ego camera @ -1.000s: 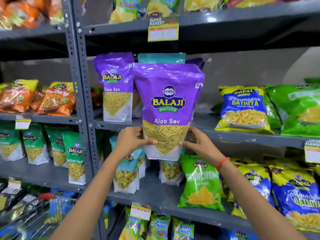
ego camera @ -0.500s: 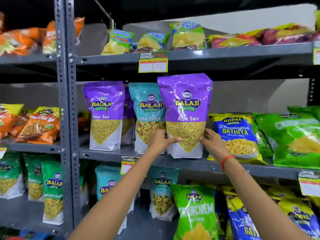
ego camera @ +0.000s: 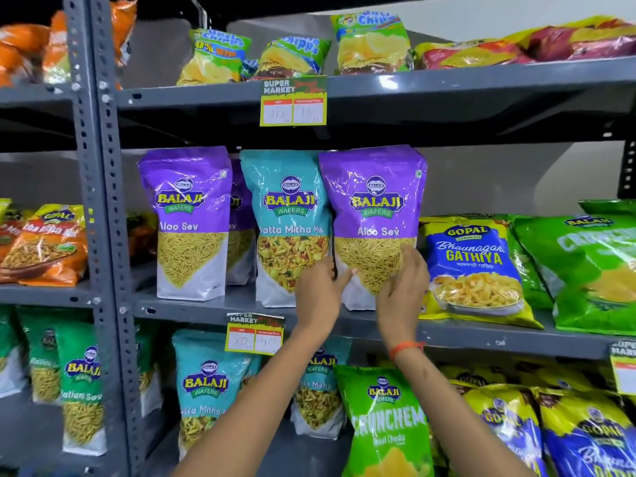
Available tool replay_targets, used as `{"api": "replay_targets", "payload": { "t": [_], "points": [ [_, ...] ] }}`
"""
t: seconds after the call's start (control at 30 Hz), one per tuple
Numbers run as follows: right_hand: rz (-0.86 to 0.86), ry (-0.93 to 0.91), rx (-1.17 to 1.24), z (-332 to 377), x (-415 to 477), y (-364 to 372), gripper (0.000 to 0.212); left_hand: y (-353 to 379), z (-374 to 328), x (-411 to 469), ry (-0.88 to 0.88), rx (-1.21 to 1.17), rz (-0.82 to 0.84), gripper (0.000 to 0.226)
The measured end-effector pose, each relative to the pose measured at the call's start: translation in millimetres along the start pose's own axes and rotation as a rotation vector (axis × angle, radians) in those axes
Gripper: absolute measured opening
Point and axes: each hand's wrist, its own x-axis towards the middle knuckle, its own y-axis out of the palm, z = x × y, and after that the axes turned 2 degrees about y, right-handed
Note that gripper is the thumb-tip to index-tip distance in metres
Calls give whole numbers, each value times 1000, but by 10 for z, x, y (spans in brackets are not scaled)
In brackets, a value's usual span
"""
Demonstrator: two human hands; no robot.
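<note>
A purple Balaji Aloo Sev pack (ego camera: 375,201) stands upright on the grey middle shelf (ego camera: 481,335), between a teal Khatta Mitha Mix pack (ego camera: 285,215) and a blue-and-yellow Gopal Gathiya bag (ego camera: 471,263). My left hand (ego camera: 318,294) pinches the purple pack's lower left edge, with the thumb on its front. At the lower right corner, my right hand (ego camera: 401,284) rests against the pack with loosely bent fingers. An orange band sits on that wrist.
Another purple Aloo Sev pack (ego camera: 187,215) stands further left on the same shelf. Chip bags (ego camera: 371,43) fill the shelf above and a green Crunchem bag (ego camera: 385,421) stands below. Price tags (ego camera: 292,101) hang off the shelf edges. A perforated steel upright (ego camera: 106,235) divides the racks.
The purple pack moved from in front of the shelf to the right and back, and now stands on the middle shelf beside the teal pack. My right hand's grip has loosened.
</note>
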Motion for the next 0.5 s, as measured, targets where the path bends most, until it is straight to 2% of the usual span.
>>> {"api": "replay_targets", "payload": {
  "t": [0.07, 0.13, 0.2, 0.23, 0.3, 0.4, 0.5],
  "points": [
    [59, -78, 84, 169, -146, 83, 55, -110, 93, -22, 61, -60, -168, 31],
    [214, -94, 144, 245, -228, 227, 54, -189, 290, 30, 81, -24, -295, 51],
    [380, -69, 143, 290, -262, 384, 50, -278, 519, 120, 50, 89, -354, 78],
    [463, -45, 120, 307, -270, 450, 49, -324, 624, 164, -16, 89, -324, 89],
    [588, 32, 74, 345, -291, 525, 49, -418, 834, 266, -169, -55, -149, 95],
    [630, 73, 62, 364, -302, 579, 51, -562, 1021, 425, -348, -286, 123, 88],
    [660, 102, 64, 337, -243, 616, 53, -630, 1061, 513, -413, -365, 220, 64]
  ]
}}
